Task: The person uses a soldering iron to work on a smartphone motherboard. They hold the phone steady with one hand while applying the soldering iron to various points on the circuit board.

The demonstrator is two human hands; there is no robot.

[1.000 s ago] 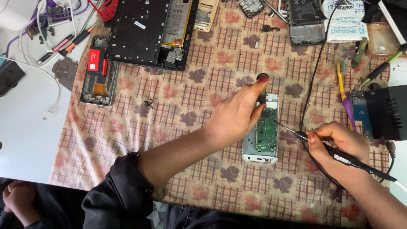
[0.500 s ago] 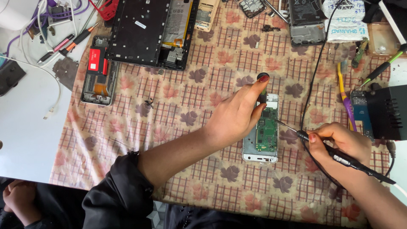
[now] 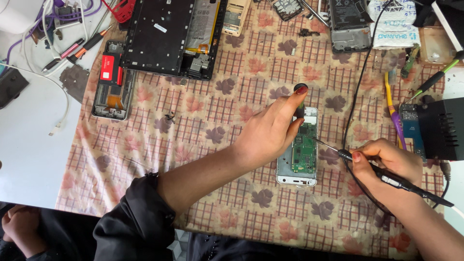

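On checked leaf-print cloth, cluttered workbench.

An opened small phone with a green circuit board is seen on the patterned cloth over the desk. It is steadied by the left hand, while a thin black probe is gripped in the right hand, its tip touching the board.

Opened phone lies centre-right on the cloth. Left hand rests over its left edge; right hand just right. Laptop base upper centre; another phone upper left.
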